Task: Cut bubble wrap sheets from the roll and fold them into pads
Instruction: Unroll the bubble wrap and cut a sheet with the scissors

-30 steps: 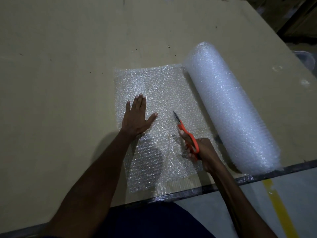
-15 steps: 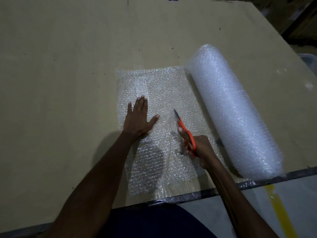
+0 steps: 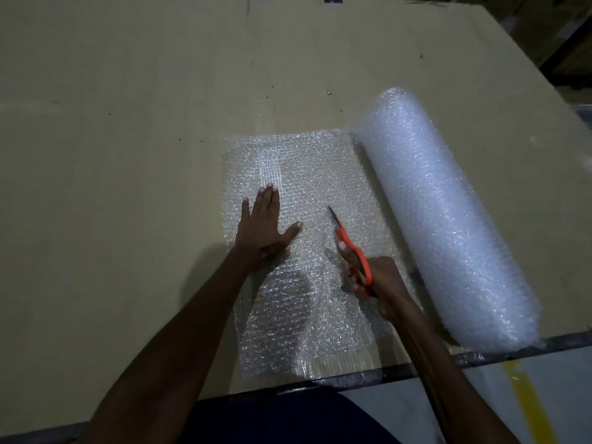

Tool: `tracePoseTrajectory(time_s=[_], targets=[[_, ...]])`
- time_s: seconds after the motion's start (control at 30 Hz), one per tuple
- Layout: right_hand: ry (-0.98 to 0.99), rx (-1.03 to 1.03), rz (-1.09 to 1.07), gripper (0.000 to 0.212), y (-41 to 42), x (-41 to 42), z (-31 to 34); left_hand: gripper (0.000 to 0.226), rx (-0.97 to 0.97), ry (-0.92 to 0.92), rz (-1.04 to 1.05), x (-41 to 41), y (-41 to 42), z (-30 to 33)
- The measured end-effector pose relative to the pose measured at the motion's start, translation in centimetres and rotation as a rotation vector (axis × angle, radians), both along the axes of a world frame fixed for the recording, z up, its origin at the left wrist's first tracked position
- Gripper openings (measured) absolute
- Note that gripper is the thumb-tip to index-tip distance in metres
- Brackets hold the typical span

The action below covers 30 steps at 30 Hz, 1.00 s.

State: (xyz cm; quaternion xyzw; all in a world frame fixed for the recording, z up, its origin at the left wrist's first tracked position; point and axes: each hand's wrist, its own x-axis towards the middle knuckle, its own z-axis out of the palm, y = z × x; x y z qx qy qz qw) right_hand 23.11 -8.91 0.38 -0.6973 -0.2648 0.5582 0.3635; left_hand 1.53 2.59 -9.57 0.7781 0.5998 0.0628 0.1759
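A thick roll of bubble wrap (image 3: 442, 216) lies on the table at the right, slanting from the far middle to the near edge. An unrolled sheet (image 3: 298, 168) spreads flat to its left. My left hand (image 3: 264, 225) presses flat on the sheet's left half, fingers straight and thumb out. My right hand (image 3: 378, 283) grips orange-handled scissors (image 3: 352, 248). Their blades point away from me, into the sheet, between my left hand and the roll. The sheet looks split along the line behind the blades.
The table (image 3: 128, 155) is a wide tan board with a dark taped front edge (image 3: 352, 378). Grey floor with a yellow stripe (image 3: 528, 398) shows at the lower right. Dark objects stand beyond the table's far right corner.
The scissors and my right hand have crept slightly forward along the sheet. My left hand stays pressed in the same spot.
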Motion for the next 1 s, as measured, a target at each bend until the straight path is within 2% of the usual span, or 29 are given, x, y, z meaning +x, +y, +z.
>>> tracePoseTrajectory(time_s=[0.07, 0.23, 0.4, 0.47, 0.67, 1.0], targets=[[-0.011, 0.000, 0.005, 0.051, 0.1, 0.0, 0.0, 0.104, -0.028, 0.000, -0.002, 0.1, 0.3, 0.4], [-0.016, -0.021, -0.001, 0.049, 1.6, -0.2, 0.6, 0.097, 0.047, 0.026, 0.007, 0.2, 2.9, 1.3], [0.049, -0.013, -0.019, 0.045, 1.4, -0.1, 0.4, 0.094, 0.084, 0.036, -0.016, -0.2, 5.9, 1.5], [0.019, -0.013, -0.013, 0.050, 1.6, -0.4, 0.5, 0.094, 0.080, 0.046, -0.028, -0.5, 6.6, 1.3], [-0.074, -0.037, 0.009, 0.054, 2.6, -0.7, 0.6, 0.095, 0.070, 0.072, -0.045, -1.1, 6.4, -0.1], [-0.068, -0.069, 0.023, 0.058, 3.2, -0.6, 1.1, 0.088, 0.078, 0.039, -0.021, -0.9, 6.2, 0.1]])
